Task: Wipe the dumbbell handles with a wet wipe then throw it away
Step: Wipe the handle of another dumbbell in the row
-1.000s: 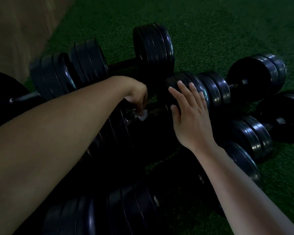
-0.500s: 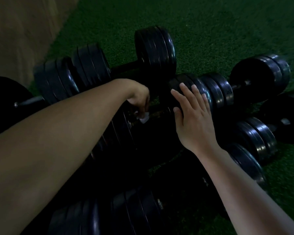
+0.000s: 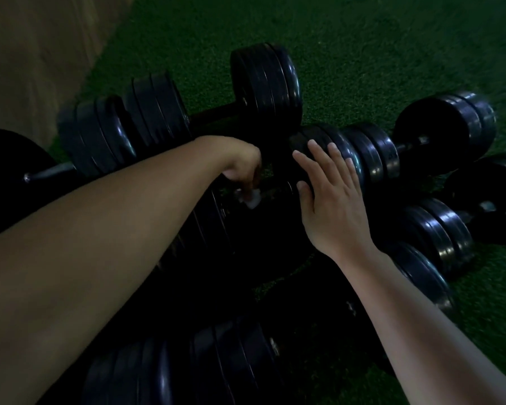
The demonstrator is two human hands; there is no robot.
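Across the floor below you spreads green turf (image 3: 377, 54), with a tan wall (image 3: 27, 54) cutting off the upper left corner. On that turf lies a cluster of black dumbbells (image 3: 450, 127), lying at different angles and packed close together, several touching. The lighting is dim, so the ones nearest you merge into shadow. The far dumbbell (image 3: 266, 86) lies across the top of the cluster, with its bar running down and left to a second set of plates. Both your forearms reach in from the bottom edge, the left forearm (image 3: 100, 244) taking up much of the lower left and the right forearm (image 3: 421, 331) coming up from the lower right. Your right hand (image 3: 330, 206) lies flat on a plate stack (image 3: 371, 159) near the middle of the cluster, fingers straight and slightly spread over the rims, the thumb on the plates' inner side; it grips nothing. Just to its left, your left hand (image 3: 243, 168) bends down at the wrist with its fingers curled, pinching the wet wipe (image 3: 251, 200), a small pale wad showing beneath the fingertips. The wipe sits at the handle (image 3: 275, 187), the short dark bar between your two hands. That bar is too shadowed for you to judge how firmly the wipe presses against it.
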